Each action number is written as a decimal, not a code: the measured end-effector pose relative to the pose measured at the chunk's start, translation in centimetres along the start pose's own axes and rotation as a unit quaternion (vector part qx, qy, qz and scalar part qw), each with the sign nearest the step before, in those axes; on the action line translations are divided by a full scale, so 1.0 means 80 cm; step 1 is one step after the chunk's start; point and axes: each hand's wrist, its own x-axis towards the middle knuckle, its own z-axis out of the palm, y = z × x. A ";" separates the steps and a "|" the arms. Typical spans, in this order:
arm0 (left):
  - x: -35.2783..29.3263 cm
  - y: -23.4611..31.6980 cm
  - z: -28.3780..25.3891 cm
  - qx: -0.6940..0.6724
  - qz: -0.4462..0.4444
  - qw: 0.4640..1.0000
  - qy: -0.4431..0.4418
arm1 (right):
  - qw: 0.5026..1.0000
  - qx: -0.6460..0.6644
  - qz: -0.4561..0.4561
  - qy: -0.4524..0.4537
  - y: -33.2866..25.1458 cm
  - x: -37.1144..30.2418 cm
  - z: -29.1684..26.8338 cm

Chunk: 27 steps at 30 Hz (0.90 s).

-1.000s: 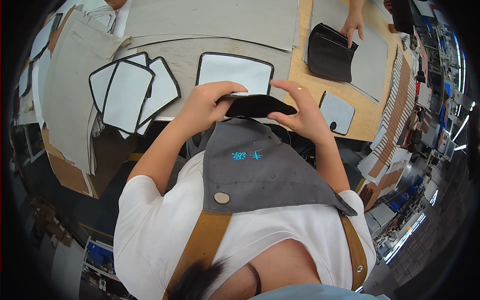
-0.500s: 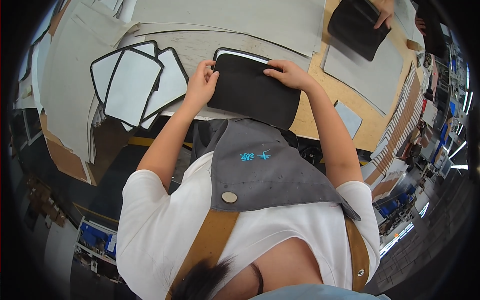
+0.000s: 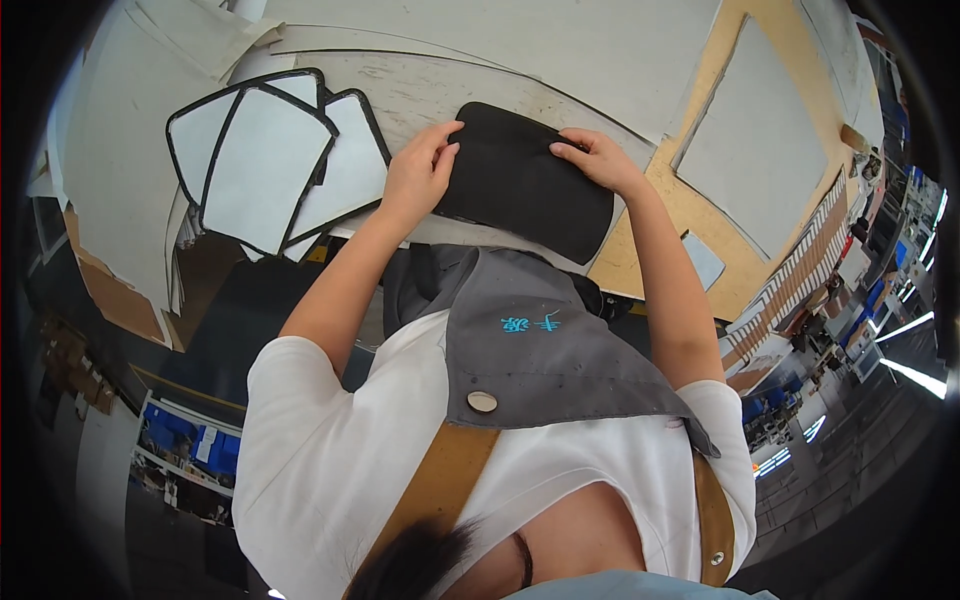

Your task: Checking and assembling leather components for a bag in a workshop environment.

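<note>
A black, soft-looking panel (image 3: pixel 530 180) with rounded corners lies in front of me, at the table's near edge. At its upper left corner my left hand (image 3: pixel 420 175) pinches the edge between thumb and fingers. My right hand (image 3: pixel 603 160) grips the upper right corner, thumb resting on top of the black surface. What lies beneath the black panel is hidden. Left of my left hand, several white panels with black borders (image 3: pixel 265 170) overlap in a fanned pile.
Large grey sheets (image 3: pixel 520 35) cover the far part of the table. To the right, a grey board (image 3: pixel 755 135) lies on the tan tabletop (image 3: pixel 640 235), near a small pale piece (image 3: pixel 704 260). Stacked sheets (image 3: pixel 120 180) stand at the left edge.
The white strip along the panel's upper edge is now covered by black. Both hands and the panel sit slightly farther right in view. Another person's hands and black piece have left the upper right.
</note>
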 end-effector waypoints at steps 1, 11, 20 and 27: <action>0.000 -0.001 0.001 0.004 0.017 1.000 0.007 | 1.000 0.001 0.001 0.000 -0.001 0.000 0.000; -0.001 -0.003 0.002 0.037 0.040 0.998 0.015 | 0.999 0.042 0.029 -0.011 0.003 0.004 -0.001; -0.002 -0.001 0.004 0.060 0.027 0.998 0.010 | 0.991 0.092 0.095 -0.013 0.002 0.002 0.000; -0.004 0.008 0.006 0.099 -0.001 0.995 -0.002 | 0.991 0.086 0.102 -0.010 0.003 0.001 0.002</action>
